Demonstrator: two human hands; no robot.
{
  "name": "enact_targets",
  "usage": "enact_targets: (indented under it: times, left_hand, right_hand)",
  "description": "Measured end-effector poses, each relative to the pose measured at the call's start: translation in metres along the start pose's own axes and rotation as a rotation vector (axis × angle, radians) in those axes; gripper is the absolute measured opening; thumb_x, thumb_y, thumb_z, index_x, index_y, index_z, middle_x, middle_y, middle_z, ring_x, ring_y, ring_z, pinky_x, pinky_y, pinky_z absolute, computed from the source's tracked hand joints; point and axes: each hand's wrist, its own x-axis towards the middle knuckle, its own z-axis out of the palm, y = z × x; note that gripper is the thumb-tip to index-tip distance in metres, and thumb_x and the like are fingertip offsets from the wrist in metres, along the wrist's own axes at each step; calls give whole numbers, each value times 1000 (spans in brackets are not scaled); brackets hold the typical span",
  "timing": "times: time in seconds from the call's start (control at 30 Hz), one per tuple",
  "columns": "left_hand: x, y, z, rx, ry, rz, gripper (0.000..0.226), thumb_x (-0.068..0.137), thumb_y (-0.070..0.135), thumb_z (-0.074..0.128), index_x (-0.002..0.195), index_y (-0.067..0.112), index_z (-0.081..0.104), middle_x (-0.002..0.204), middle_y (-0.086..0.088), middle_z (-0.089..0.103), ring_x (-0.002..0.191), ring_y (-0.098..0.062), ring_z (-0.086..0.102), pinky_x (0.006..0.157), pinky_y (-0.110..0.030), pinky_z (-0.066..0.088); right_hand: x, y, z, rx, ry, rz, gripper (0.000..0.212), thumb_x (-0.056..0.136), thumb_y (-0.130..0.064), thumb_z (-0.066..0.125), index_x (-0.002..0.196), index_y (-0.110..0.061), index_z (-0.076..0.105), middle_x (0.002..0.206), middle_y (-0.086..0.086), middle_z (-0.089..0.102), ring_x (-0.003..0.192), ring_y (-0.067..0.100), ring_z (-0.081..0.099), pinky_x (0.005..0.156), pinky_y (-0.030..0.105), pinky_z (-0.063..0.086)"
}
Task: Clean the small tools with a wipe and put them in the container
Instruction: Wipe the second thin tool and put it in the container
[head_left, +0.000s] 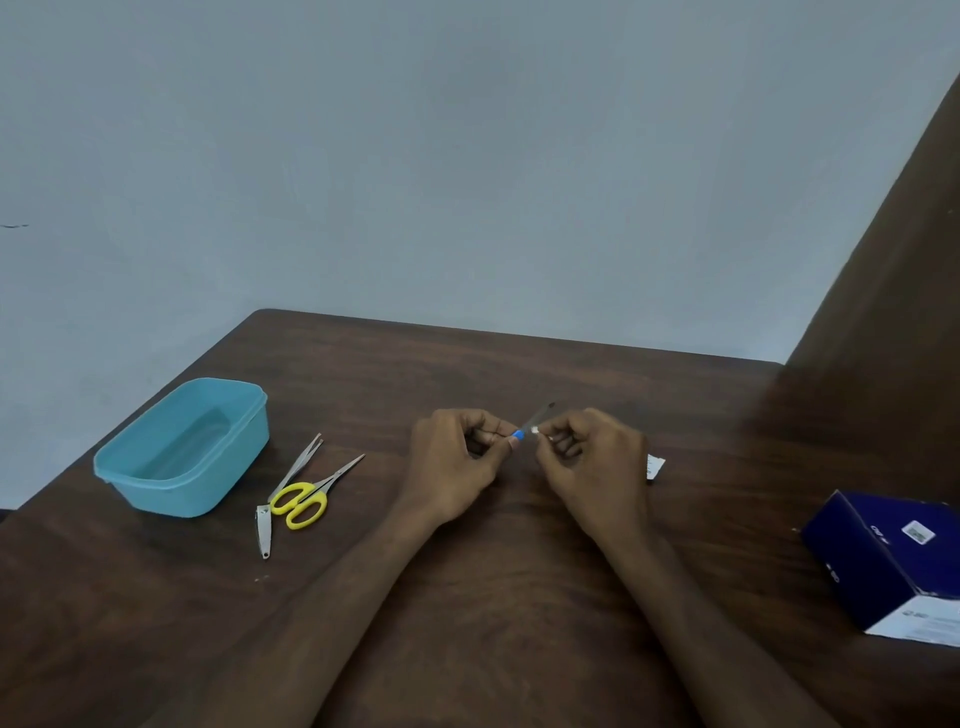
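My left hand (457, 462) pinches the blue handle of a small file-like tool (535, 420) whose thin metal blade points up and to the right. My right hand (592, 457) pinches a small white wipe (535, 430) against the blade near the handle. On the table to the left lie tweezers (301, 464), yellow-handled scissors (311, 496) and a nail clipper (263, 530). The open teal container (119, 470) stands further left; nothing can be made out inside it.
A dark blue box (893, 566) sits at the table's right edge. A torn white wrapper (654, 466) peeks out behind my right hand. The brown wooden table (493, 597) meets a grey wall at the back; a dark wooden panel rises on the right.
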Motion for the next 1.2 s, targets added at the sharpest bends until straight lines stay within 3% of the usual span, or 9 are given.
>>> enact_targets:
  times: [0.1, 0.23, 0.37, 0.53, 0.7, 0.83, 0.97, 1.13, 1.2]
  left_hand:
    - [0, 0, -1, 14, -14, 7, 7, 90, 20, 86, 94, 25, 87, 75, 11, 81, 58, 1, 72, 62, -22, 61]
    - [1, 0, 0, 2, -5, 0, 8, 90, 18, 87, 93, 25, 87, 76, 10, 81, 57, 3, 70, 62, -19, 60]
    - [0, 1, 0, 4, -12, 2, 7, 90, 18, 86, 95, 24, 87, 76, 11, 81, 58, 1, 72, 61, -19, 60]
    - [0, 0, -1, -11, -1, 11, 7, 89, 19, 88, 94, 24, 87, 76, 11, 81, 58, 2, 71, 64, -22, 62]
    - [0, -1, 0, 8, -15, 18, 7, 89, 21, 88, 94, 26, 87, 76, 12, 81, 59, 1, 72, 63, -23, 62]
    - [0, -1, -2, -1, -8, 25, 8, 89, 20, 88, 94, 26, 87, 76, 12, 81, 61, 0, 73, 64, -24, 63]
    - [-1, 0, -1, -2, -8, 25, 8, 89, 19, 88, 94, 25, 87, 76, 12, 81, 57, 3, 70, 61, -19, 60]
    - [-1, 0, -2, -1, -28, 34, 8, 89, 20, 88, 95, 25, 87, 76, 11, 81, 59, 1, 71, 62, -22, 61]
    - [-1, 0, -3, -12, -22, 35, 7, 89, 20, 88, 94, 25, 87, 76, 11, 81, 59, 1, 71, 63, -26, 63]
  right_hand:
    - [0, -3, -3, 38, 22, -59, 13, 83, -5, 83, 86, -17, 79, 81, -6, 72, 69, 4, 64, 69, 14, 51]
    - [1, 2, 3, -18, -12, 30, 16, 78, -7, 85, 79, -20, 76, 73, -9, 69, 62, 3, 62, 65, 33, 57]
    - [2, -1, -3, 30, 48, 4, 15, 79, -6, 84, 82, -18, 76, 76, -8, 69, 65, 4, 62, 67, 15, 51]
    - [1, 5, 2, -15, -10, 28, 14, 80, -8, 85, 82, -20, 77, 74, -9, 71, 64, 5, 64, 66, 35, 59]
    - [2, -1, -5, 38, 59, -16, 13, 82, -6, 84, 85, -17, 77, 77, -7, 72, 67, 6, 64, 68, 17, 52]
    - [2, 4, 0, -12, 0, 20, 14, 82, -8, 84, 83, -19, 76, 74, -9, 71, 65, 6, 64, 67, 33, 57]
    - [3, 1, -5, 17, 88, 32, 16, 79, -6, 83, 80, -18, 74, 72, -9, 69, 64, 6, 63, 64, 24, 53]
    - [4, 4, -4, -26, 44, 19, 11, 83, -9, 85, 85, -18, 79, 77, -8, 73, 66, 7, 65, 68, 34, 58]
    - [4, 3, -3, -23, 52, 92, 14, 78, -9, 84, 78, -19, 75, 70, -10, 69, 63, 5, 64, 66, 27, 57]
